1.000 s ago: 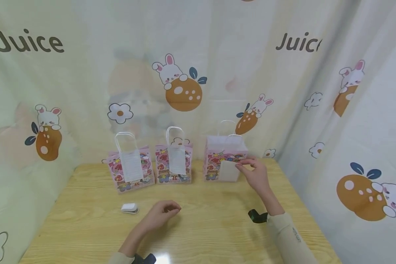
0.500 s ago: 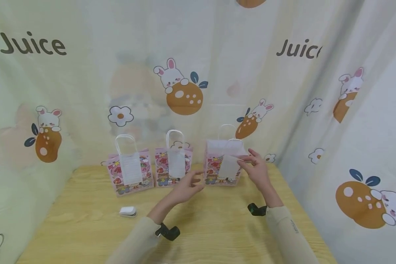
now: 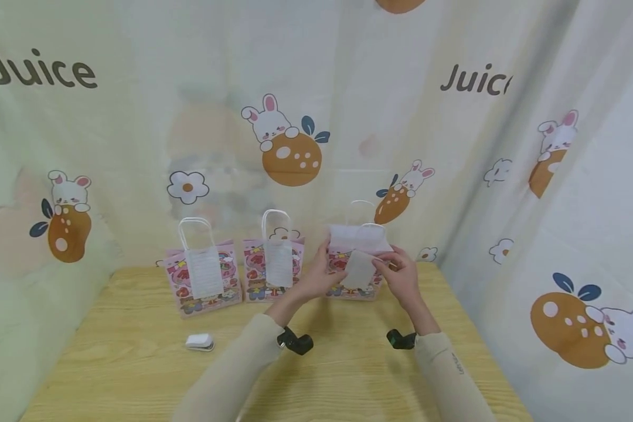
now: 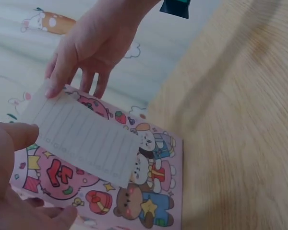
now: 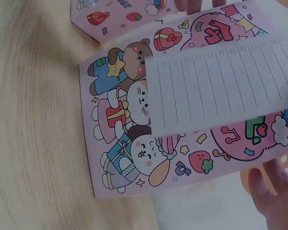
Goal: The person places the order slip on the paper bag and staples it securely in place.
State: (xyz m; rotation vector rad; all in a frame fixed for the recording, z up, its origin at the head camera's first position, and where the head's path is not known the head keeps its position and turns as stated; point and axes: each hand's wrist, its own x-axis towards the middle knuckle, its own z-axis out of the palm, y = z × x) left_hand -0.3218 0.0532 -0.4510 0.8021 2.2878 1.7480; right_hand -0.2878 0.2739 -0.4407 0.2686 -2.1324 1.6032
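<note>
At the right stands a pink gift bag with cartoon animals and white handles. In front of its printed face is a lined slip of paper, tilted. My right hand pinches the slip's upper right corner between thumb and finger, with its other fingers at the bag's right edge. At the bag's left side is my left hand, its fingers along the side and its thumb reaching to the slip's edge. The left wrist view shows that thumb right at the slip, and ruled lines on the paper.
Two more pink gift bags, a left one and a middle one, stand to the left with paper slips on their fronts. A small white stapler-like device lies on the wooden table. A patterned curtain hangs behind.
My left hand has moved from the table's middle, rightward and up, to the right bag's left side. The slip in my right hand has become more tilted and shifted slightly left.
</note>
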